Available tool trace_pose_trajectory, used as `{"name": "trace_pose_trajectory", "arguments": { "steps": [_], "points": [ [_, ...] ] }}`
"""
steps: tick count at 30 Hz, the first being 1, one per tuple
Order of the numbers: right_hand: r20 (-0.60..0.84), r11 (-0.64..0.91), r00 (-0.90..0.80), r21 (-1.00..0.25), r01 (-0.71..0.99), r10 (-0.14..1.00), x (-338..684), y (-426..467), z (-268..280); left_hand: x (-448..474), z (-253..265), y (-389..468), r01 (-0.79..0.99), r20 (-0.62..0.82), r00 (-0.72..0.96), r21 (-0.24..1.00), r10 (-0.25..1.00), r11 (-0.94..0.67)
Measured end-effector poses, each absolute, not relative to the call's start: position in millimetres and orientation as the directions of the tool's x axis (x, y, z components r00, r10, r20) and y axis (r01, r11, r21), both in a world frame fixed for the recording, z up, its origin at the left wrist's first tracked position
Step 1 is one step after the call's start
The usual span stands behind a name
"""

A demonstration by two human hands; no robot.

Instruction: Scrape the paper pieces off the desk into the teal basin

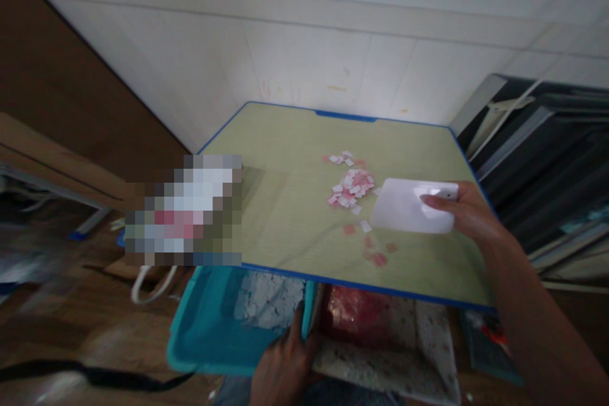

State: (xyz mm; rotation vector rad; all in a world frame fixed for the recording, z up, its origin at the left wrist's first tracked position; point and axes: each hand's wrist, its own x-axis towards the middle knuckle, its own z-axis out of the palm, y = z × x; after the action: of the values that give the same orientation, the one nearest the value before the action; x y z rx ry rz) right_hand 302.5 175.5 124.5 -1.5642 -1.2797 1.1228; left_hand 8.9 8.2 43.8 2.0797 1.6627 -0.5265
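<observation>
My right hand (471,212) grips a white plastic scraper (402,206), thumb on top, low over the right part of the table. The scraper's left edge is beside a small heap of pink and white square pieces (352,187). More loose pieces (379,259) lie nearer the front edge. Below the table, my left hand (285,361) is closed on the right rim of a teal basin (204,330), with one finger along it. Inside the basin is a layer of pale flat pieces (271,298).
The pale table top (285,222) has a blue edge. A speckled white tray (435,336) holding a shiny red mass (356,311) adjoins the basin. Dark flat panels (556,139) lean at the right. A pixelated patch hides something at the left. A white wall (309,57) stands behind.
</observation>
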Motion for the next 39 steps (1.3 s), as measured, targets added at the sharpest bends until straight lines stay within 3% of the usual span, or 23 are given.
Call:
{"name": "trace_pose_trajectory", "arguments": {
  "steps": [4,12,19,24,29,35,39],
  "points": [
    [-0.141,-0.161,0.089,-0.94,0.299,0.986,306.0,174.6,127.1,13.7,49.4,10.0,0.982,-0.56,0.183,0.058,0.808,-0.182],
    [-0.146,-0.191,0.198,-0.954,0.231,0.969,320.7,171.6,129.4,11.2,50.7,12.8,0.977,-0.615,0.213,0.11,0.759,-0.185],
    [-0.007,-0.071,0.338,-0.981,0.179,0.941,320.8,175.1,124.3,13.3,46.6,13.5,0.985,-0.629,0.172,0.084,0.758,-0.153],
    [-0.002,-0.04,0.211,-0.984,0.176,0.978,301.4,177.4,120.1,13.4,47.0,12.7,0.984,-0.63,0.172,0.081,0.757,-0.157],
    [-0.125,-0.125,0.017,-0.947,0.296,0.992,296.9,178.2,117.5,9.8,47.2,11.9,0.976,-0.596,0.22,0.136,0.772,-0.173],
    [-0.057,-0.07,0.063,-0.967,0.243,0.996,288.3,179.9,112.5,7.3,43.9,10.1,0.973,-0.594,0.231,0.141,0.771,-0.183],
    [-0.101,-0.085,-0.049,-0.961,0.262,0.994,275.1,182.6,111.1,8.8,43.1,9.7,0.972,-0.569,0.233,0.147,0.789,-0.181]
  ]
}}
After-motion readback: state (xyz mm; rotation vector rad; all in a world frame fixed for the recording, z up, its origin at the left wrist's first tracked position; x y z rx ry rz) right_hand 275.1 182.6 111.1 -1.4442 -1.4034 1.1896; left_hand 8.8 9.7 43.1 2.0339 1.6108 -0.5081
